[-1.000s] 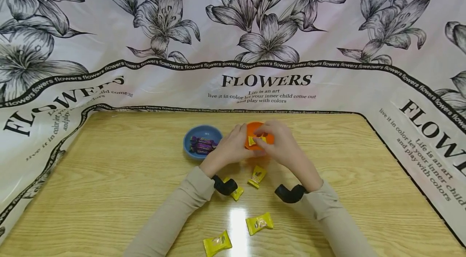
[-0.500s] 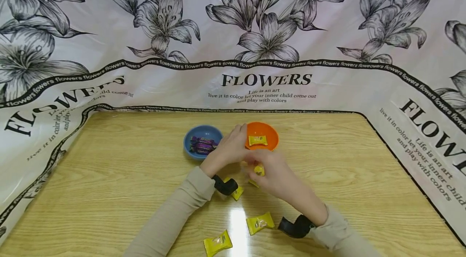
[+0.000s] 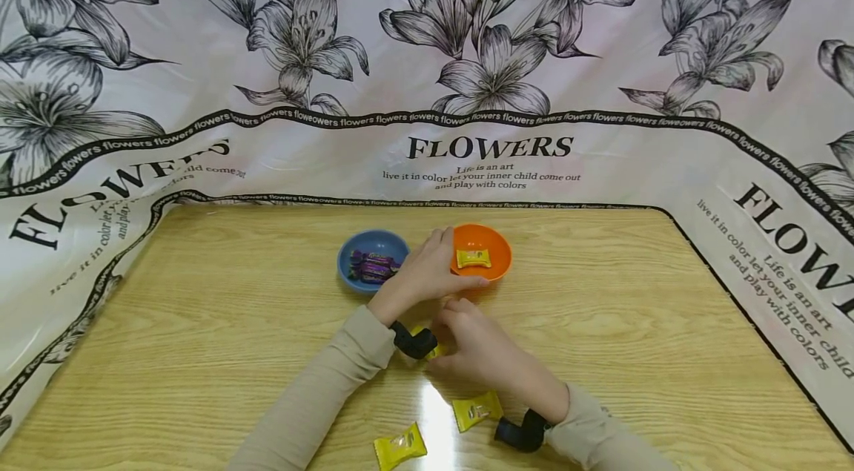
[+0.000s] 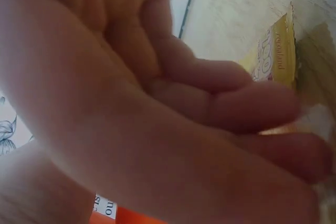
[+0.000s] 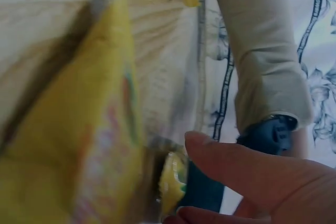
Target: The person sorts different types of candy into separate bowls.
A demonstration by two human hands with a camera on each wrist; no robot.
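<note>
My left hand (image 3: 427, 267) holds the orange bowl (image 3: 497, 245), its thumb along the near rim. One yellow-wrapped candy (image 3: 474, 258) lies inside that bowl. My right hand (image 3: 487, 352) is down at the table, right of the left wrist. Its thumb and fingertips stand apart on either side of a yellow candy (image 5: 173, 182). In the left wrist view the right hand (image 4: 157, 114) fills most of the picture, in front of a yellow candy (image 4: 281, 51). Whether its fingers touch the candy is unclear. Two more candies lie nearer me: one (image 3: 477, 410) and another (image 3: 400, 446).
A blue bowl (image 3: 345, 259) with several purple-wrapped candies (image 3: 373, 267) stands left of the orange bowl. Black bands with cameras circle both wrists. The wooden table (image 3: 200, 352) is bordered by a floral printed curtain (image 3: 333, 159).
My right hand has left the orange bowl and moved down and left to the table by the left wrist. A candy in front of the bowl is now hidden from view. The left hand stays put.
</note>
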